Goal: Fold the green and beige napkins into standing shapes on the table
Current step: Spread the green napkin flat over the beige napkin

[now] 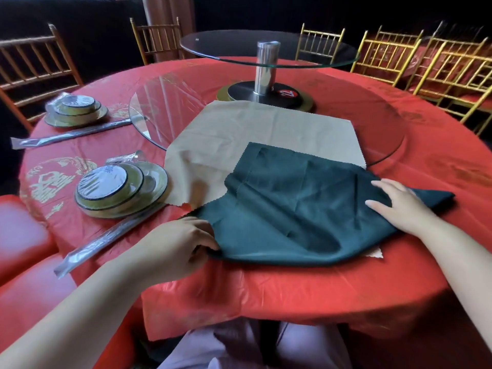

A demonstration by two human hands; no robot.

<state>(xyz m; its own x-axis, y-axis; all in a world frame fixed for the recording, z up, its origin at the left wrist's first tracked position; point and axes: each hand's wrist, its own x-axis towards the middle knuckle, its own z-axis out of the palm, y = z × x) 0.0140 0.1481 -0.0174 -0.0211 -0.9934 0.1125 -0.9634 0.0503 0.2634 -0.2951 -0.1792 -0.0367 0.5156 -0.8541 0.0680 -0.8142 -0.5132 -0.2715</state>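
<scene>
Green napkin (pixel 292 209) lying on beige napkin (pixel 255 134), near desk (pixel 266 294) edge. Left hand (pixel 181 243) fingers pinching its left corner; right hand (pixel 396 206) pressing flat, fingers spread.

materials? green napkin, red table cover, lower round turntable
Green napkin: looks like woven cloth with a matte finish. It shows soft creases and a zigzag-cut edge.
Red table cover: probably thin plastic sheet. It has a glossy sheen, fine crinkles and gold print.
Turntable: likely clear glass. The red shows through it, the rim is greenish and polished, and the top reflects light.
</scene>
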